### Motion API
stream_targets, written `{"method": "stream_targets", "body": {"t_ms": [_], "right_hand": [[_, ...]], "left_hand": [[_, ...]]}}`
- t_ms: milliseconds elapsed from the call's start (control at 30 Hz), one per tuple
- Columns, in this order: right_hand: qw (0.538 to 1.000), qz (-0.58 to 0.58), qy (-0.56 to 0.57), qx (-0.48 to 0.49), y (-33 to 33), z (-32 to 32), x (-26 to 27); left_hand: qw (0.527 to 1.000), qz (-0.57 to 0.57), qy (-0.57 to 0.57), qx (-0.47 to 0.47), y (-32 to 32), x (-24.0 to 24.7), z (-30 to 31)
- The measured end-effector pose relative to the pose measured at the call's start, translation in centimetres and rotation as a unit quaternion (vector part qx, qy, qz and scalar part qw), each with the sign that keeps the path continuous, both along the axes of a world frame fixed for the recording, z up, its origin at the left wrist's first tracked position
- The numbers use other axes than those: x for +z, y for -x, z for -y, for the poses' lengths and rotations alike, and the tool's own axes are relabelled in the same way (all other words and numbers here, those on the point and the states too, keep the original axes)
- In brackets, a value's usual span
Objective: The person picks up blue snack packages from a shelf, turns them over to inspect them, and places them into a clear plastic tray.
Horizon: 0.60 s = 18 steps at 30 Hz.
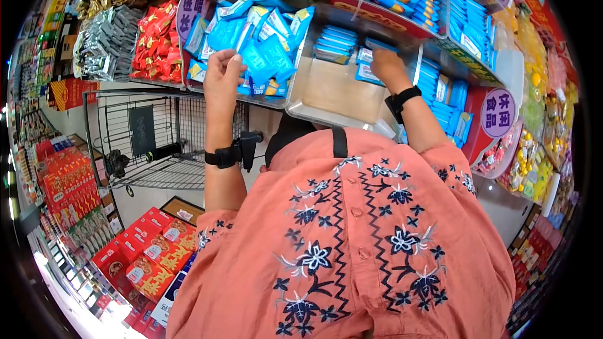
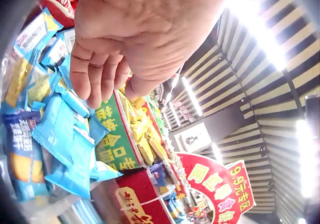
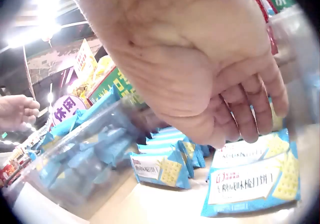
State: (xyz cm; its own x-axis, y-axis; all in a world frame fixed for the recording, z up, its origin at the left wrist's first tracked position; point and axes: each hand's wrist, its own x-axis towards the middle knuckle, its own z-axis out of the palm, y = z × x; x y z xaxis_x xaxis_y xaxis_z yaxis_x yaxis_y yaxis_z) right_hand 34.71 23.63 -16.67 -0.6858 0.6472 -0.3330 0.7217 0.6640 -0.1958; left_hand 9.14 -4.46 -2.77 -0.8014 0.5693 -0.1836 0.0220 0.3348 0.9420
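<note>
My right hand (image 1: 391, 70) reaches into a shallow bin, its bent fingers right at the top edge of standing blue biscuit packets (image 3: 250, 184). In the right wrist view its thumb and fingers hold at the rear packet's upper edge, and part of the grip is hidden behind the palm. Beside them stands another short row of blue packets (image 3: 162, 166). My left hand (image 1: 223, 78) hovers over the front of a heaped pile of blue packets (image 1: 264, 53). Its fingers are loosely bent, with nothing in them in the left wrist view (image 2: 100, 79).
Clear walls divide the bins; the right hand's bin shows a bare wooden base (image 1: 339, 91). Red packets (image 1: 160, 41) fill the bin at far left. A wire shopping cart (image 1: 163, 169) stands left of the body. Blue packets (image 1: 443, 110) lie in the bin to the right.
</note>
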Motion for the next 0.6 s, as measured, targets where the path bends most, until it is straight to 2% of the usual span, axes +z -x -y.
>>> {"method": "stream_targets", "body": {"t_ms": [67,100,167,233,300,433,600], "right_hand": [[0.999,-0.011,0.042,-0.027,0.8,-0.1,1.3],[0.999,-0.025,0.042,-0.015,1.1,-0.1,1.9],[0.991,-0.092,0.097,-0.01,1.8,0.2,3.9],[0.974,-0.164,0.155,0.013,2.6,0.2,5.0],[0.958,-0.202,0.204,0.016,3.4,0.7,6.3],[0.928,-0.25,0.277,0.008,4.7,2.3,9.0],[0.921,-0.276,0.271,0.05,5.7,3.7,9.7]], "left_hand": [[0.996,-0.079,0.031,-0.023,0.6,-1.6,0.5],[0.981,-0.172,0.071,-0.053,0.4,-2.2,0.7],[0.918,-0.352,0.148,-0.11,-0.3,-3.0,0.6],[0.907,-0.368,0.166,-0.122,-1.5,-3.2,0.0],[0.884,-0.404,0.199,-0.122,-2.5,-3.6,-0.6],[0.875,-0.394,0.265,-0.095,-3.1,-4.2,-1.5],[0.879,-0.395,0.254,-0.079,-2.7,-5.3,-2.0]]}}
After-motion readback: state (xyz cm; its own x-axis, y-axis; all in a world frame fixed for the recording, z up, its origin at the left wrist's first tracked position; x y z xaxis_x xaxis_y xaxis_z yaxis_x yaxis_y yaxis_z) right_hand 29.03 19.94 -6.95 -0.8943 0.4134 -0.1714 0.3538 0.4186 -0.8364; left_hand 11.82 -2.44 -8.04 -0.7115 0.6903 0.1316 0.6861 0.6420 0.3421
